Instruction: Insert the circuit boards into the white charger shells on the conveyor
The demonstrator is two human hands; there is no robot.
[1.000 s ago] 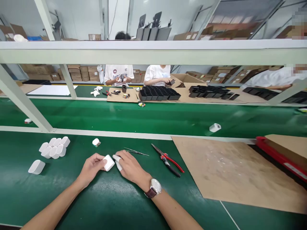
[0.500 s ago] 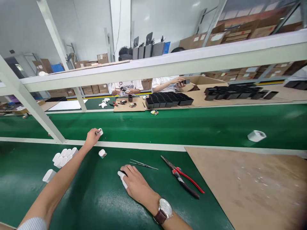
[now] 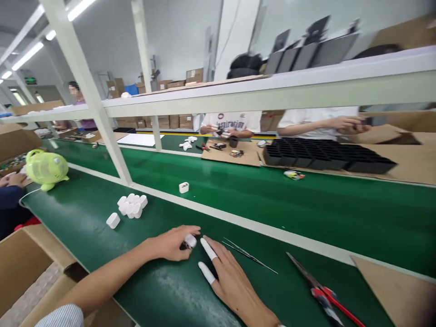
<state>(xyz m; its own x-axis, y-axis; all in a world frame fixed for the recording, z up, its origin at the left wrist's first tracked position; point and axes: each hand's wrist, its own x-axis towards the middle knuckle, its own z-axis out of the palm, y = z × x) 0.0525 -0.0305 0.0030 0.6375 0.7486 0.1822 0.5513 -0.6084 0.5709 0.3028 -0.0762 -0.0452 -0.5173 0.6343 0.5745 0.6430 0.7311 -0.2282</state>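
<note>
My left hand [image 3: 170, 244] has its fingers closed around a small white cap-like part [image 3: 190, 241], dark on its underside, just above the green bench. Beside it, my right hand [image 3: 235, 284] is stretched out with fingers apart, white finger cots on two of them, and holds nothing. Metal tweezers [image 3: 250, 256] lie just beyond the right hand. Further right are long-nose pliers [image 3: 316, 288] with red and black handles. A white oval housing [image 3: 184, 187] stands on the green conveyor belt. To the left, several white housings [image 3: 131, 206] are grouped, with a single housing [image 3: 113, 220] apart from them.
A pale rail [image 3: 221, 217] divides the bench from the belt, and a shelf post [image 3: 111, 141] rises from it. At left are a green fan [image 3: 47, 169] and an open cardboard box [image 3: 30, 277]. Co-workers sit across the belt behind black trays [image 3: 316, 154].
My left hand has left the white housing on the belt, come back to the bench and taken the small white part. My right hand's fingers have spread. The view has turned left.
</note>
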